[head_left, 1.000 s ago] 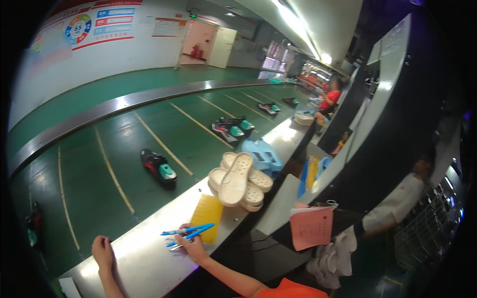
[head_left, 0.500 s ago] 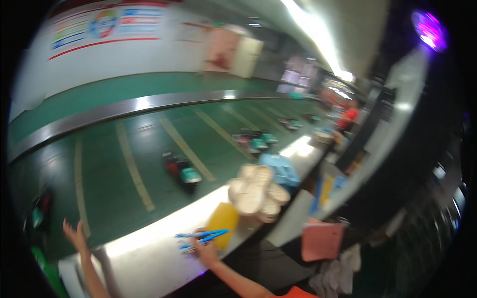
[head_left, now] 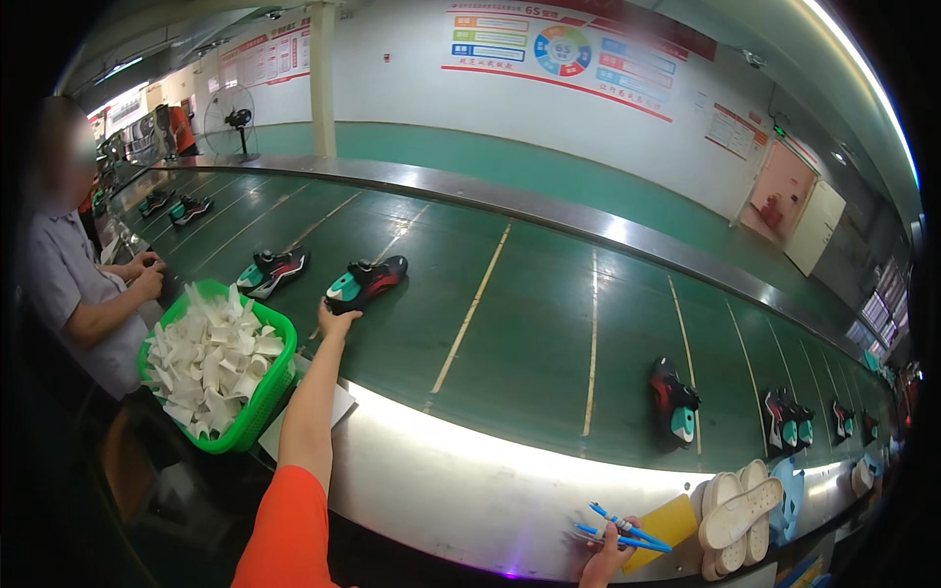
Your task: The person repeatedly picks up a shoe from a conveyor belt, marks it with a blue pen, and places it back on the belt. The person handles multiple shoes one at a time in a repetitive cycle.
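Observation:
Stretched out over the green conveyor belt (head_left: 529,333), my left hand (head_left: 339,318) is closed on the heel end of a shoe (head_left: 377,282), black and red with a teal heel. Just left of it lies a similar shoe (head_left: 274,271). Low at the right, my right hand (head_left: 610,561) grips slim blue tools (head_left: 627,534); their exact kind is hard to make out. These are above a yellow sheet (head_left: 662,529) on the metal ledge, beside a stack of cream soles (head_left: 740,514).
A green basket (head_left: 257,416) of white pieces stands at the left, near a person (head_left: 83,255) working at the belt. Other shoes (head_left: 674,402) sit along the belt to the right. A blue item (head_left: 787,505) adjoins the soles. The metal ledge (head_left: 461,480) borders the belt.
My view has swung left, bringing the basket and the person into sight. My left hand, open and empty before, now holds a shoe. My right hand still holds the blue tools.

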A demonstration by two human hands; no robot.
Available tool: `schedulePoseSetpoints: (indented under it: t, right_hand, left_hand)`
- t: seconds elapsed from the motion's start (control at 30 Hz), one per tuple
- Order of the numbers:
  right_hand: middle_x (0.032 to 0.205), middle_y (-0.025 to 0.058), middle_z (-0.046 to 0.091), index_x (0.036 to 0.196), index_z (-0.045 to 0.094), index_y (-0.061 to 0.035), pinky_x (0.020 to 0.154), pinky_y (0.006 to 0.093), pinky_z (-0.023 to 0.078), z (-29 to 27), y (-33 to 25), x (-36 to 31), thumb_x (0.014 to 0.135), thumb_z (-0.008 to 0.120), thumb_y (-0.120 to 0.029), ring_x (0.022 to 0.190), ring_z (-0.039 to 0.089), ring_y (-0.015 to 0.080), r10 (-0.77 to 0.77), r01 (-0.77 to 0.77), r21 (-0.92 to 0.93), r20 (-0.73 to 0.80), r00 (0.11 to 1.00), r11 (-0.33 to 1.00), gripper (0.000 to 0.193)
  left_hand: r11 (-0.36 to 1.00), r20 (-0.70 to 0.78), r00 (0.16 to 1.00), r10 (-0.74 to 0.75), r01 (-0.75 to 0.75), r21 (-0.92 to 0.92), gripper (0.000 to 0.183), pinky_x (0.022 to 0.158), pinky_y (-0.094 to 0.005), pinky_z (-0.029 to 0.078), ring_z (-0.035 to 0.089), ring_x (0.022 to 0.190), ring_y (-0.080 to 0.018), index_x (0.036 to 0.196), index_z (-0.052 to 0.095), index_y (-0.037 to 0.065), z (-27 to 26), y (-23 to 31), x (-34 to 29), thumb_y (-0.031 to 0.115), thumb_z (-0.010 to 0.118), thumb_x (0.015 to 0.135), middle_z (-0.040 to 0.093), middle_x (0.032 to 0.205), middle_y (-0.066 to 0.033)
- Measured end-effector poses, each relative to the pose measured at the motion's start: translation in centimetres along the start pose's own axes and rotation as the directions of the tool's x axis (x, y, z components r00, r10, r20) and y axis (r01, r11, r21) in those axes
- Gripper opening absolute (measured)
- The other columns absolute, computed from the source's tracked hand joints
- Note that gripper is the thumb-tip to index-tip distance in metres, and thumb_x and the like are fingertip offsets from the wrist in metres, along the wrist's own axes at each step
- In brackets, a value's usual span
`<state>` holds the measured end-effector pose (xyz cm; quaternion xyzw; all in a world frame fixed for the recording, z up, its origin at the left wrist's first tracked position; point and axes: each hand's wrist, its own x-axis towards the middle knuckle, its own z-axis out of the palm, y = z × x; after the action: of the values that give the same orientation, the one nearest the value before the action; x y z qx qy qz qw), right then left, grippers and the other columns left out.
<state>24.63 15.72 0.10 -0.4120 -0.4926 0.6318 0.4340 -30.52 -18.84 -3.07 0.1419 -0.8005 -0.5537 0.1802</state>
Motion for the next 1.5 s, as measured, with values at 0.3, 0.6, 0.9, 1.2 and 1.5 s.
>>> schedulePoseSetpoints:
  t: [0.3, 0.6, 0.9, 1.2, 1.5]
  right_hand:
    - [0.088, 0.0101, 0.054, 0.109, 0.048, -0.0066, 0.055, 0.0319, 0.050, 0.5, -1.4, -1.3, 0.089, 0.051, -0.014, 0.068, 0.056, 0.0199, 0.104, -0.107, 0.093, 0.036, 0.994, 0.990, 0.021]
    - [0.085, 0.0029, 0.047, 0.100, 0.044, -0.0100, 0.043, 0.0238, 0.049, 0.2, 0.0, 0.3, 0.077, 0.060, 0.003, 0.066, 0.052, 0.0102, -0.007, -0.017, 0.201, 0.116, 0.993, 0.979, 0.031]
    - [0.084, 0.0024, 0.047, 0.101, 0.044, -0.0107, 0.045, 0.0226, 0.049, -0.3, -0.7, 0.2, 0.077, 0.060, 0.004, 0.067, 0.051, 0.0097, 0.027, -0.057, 0.226, 0.132, 0.991, 0.972, 0.033]
    - [0.085, 0.0002, 0.047, 0.107, 0.045, -0.0122, 0.043, 0.0189, 0.042, 1.4, -2.3, -1.3, 0.081, 0.058, -0.001, 0.062, 0.046, 0.0062, 0.230, -0.243, 0.292, 0.077, 0.970, 0.925, 0.031]
    - [0.083, 0.0022, 0.047, 0.106, 0.047, -0.0047, 0.049, 0.0217, 0.038, -0.4, 1.1, -0.7, 0.086, 0.057, -0.016, 0.066, 0.045, 0.0099, -0.123, 0.127, -0.082, 0.053, 0.991, 0.989, 0.025]
  left_hand:
    - [0.907, -0.041, 0.940, 0.339, -0.315, 0.280, 0.078, 0.084, -0.0407, 0.044, 0.053, 0.101, -0.0361, 0.117, 0.046, 0.007, 5.6, 5.6, -5.9, 0.034, 0.082, 0.053, 0.055, 0.109, -0.0187]
    - [0.810, 0.141, 0.850, 0.507, -0.526, 0.258, 0.061, 0.076, -0.0442, 0.048, 0.060, 0.086, -0.0376, 0.120, 0.051, 0.009, 5.2, 5.6, -7.4, 0.026, 0.071, 0.064, 0.063, 0.091, -0.0195]
    - [0.886, 0.757, 0.569, 0.320, -0.463, -0.026, 0.024, 0.058, -0.0287, 0.045, 0.055, 0.062, -0.0114, 0.077, 0.061, 0.001, -8.7, 11.7, -20.9, 0.014, 0.076, 0.063, 0.059, 0.065, -0.0047]
    - [0.880, 0.695, 0.663, 0.277, -0.465, 0.093, 0.066, 0.078, -0.0372, 0.048, 0.061, 0.090, -0.0315, 0.124, 0.046, -0.001, -16.2, 9.7, -38.9, 0.030, 0.073, 0.071, 0.061, 0.099, -0.0205]
    - [0.684, 0.584, 0.430, 0.688, -0.653, -0.326, 0.082, 0.106, -0.0457, 0.020, 0.019, 0.133, -0.0390, 0.141, 0.017, 0.009, -14.3, 10.4, -42.0, 0.029, 0.066, 0.078, 0.018, 0.144, -0.0210]
